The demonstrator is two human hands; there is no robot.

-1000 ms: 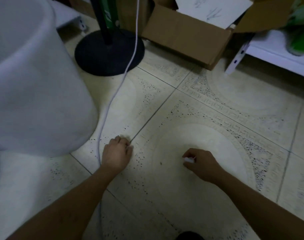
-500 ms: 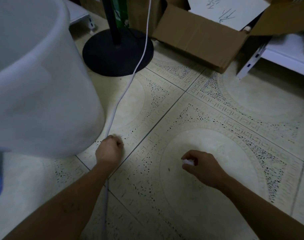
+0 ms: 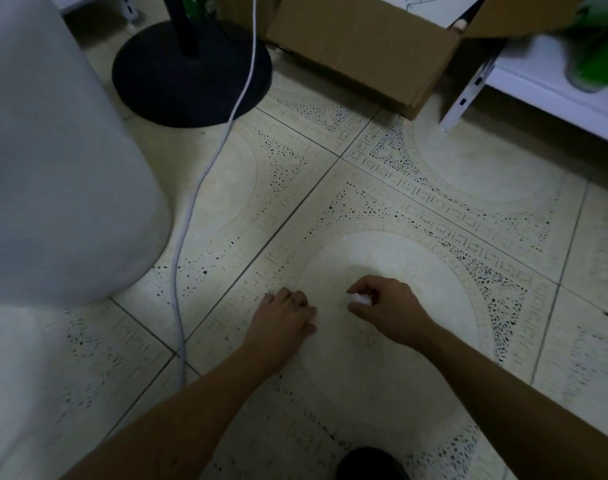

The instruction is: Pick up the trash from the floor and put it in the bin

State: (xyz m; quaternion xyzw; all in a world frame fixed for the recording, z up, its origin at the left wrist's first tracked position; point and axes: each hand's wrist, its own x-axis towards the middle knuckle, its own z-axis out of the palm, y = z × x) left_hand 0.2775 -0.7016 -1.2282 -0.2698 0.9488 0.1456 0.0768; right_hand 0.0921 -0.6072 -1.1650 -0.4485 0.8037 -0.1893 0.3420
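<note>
White paper scrap pinched in the curled fingers of the right hand, low over the tiled floor; too crumpled to read a long axis. Left hand just beside it, fingertips bent to the floor, cannot tell whether holding anything. White bin stands off to the left, nearer the left hand, inside hidden.

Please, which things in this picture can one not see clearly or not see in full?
All in the head view:
1. The white scrap: mostly covered by the fingers of the right hand, so its kind is unclear.
2. The left hand: its own fingers hide whether it pinches anything on the floor.
3. The bin: blurred, and its opening is cut off by the top edge.
4. The dark shape: cut off by the bottom edge.
</note>
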